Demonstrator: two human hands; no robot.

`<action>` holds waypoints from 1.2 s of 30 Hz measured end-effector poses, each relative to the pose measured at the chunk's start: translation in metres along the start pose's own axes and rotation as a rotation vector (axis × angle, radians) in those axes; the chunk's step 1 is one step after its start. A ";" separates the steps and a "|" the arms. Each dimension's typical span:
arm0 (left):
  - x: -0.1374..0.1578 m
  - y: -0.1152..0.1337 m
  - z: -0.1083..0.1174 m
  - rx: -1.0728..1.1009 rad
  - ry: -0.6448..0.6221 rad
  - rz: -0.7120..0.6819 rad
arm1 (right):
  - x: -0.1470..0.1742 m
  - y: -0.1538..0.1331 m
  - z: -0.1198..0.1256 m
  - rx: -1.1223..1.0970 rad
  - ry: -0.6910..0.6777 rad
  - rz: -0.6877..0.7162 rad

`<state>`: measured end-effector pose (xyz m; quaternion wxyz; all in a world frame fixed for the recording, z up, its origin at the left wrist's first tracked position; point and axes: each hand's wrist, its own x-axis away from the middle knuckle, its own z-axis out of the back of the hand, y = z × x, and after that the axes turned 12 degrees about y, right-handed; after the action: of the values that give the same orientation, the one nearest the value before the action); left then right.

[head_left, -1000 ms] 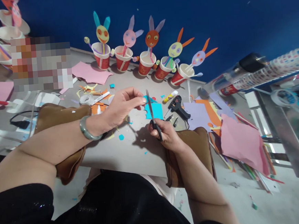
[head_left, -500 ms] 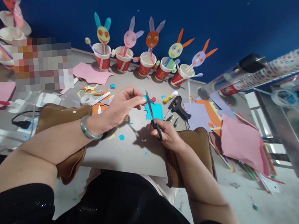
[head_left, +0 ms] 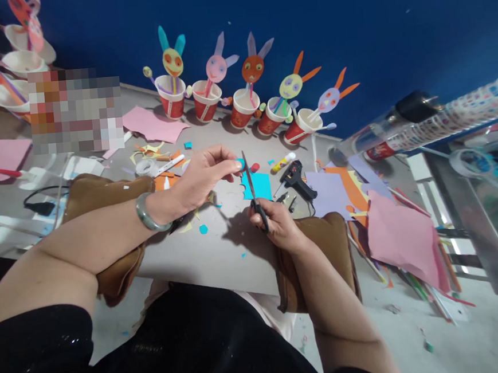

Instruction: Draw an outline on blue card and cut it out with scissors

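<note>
My left hand (head_left: 213,175) pinches a small piece of blue paper (head_left: 241,164) between thumb and fingertips. My right hand (head_left: 280,227) is wrapped round the black handles of a pair of scissors (head_left: 251,180). Their blades point up and lie right beside the small blue piece; whether they touch it I cannot tell. Behind the blades, a larger blue sheet (head_left: 260,187) with a scalloped left edge lies on the grey table (head_left: 203,259). A loose blue cutout (head_left: 203,229) rests on the table below my left hand.
Red paper cups (head_left: 245,115) with paper rabbit figures line the blue wall. A black glue gun (head_left: 299,179) and a yellow glue stick (head_left: 284,162) lie to the right. Brown cushions (head_left: 322,244) hang over the table's front edge. Pink paper (head_left: 402,237) sits at far right.
Both hands keep almost the same place and grip. The small blue piece shows slightly less beside the blades, and the view has shifted a little.
</note>
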<state>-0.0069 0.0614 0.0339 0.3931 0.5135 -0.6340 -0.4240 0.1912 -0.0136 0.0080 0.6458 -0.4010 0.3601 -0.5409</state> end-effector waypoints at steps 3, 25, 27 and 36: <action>-0.001 -0.001 0.001 -0.012 0.006 0.007 | 0.000 0.002 0.000 -0.001 0.016 -0.015; -0.042 0.034 0.030 -0.142 0.325 -0.273 | -0.008 -0.003 0.016 -0.689 0.467 -0.023; -0.044 0.036 0.033 -0.142 0.319 -0.312 | -0.010 -0.004 0.021 -0.751 0.474 -0.064; -0.056 0.043 0.044 -0.083 0.371 -0.495 | -0.007 0.007 0.023 -0.710 0.353 0.037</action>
<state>-0.0526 0.1276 0.0558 0.4077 0.7044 -0.3891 -0.4315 0.2134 -0.0034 0.0113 0.4048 -0.4938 0.6372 -0.4315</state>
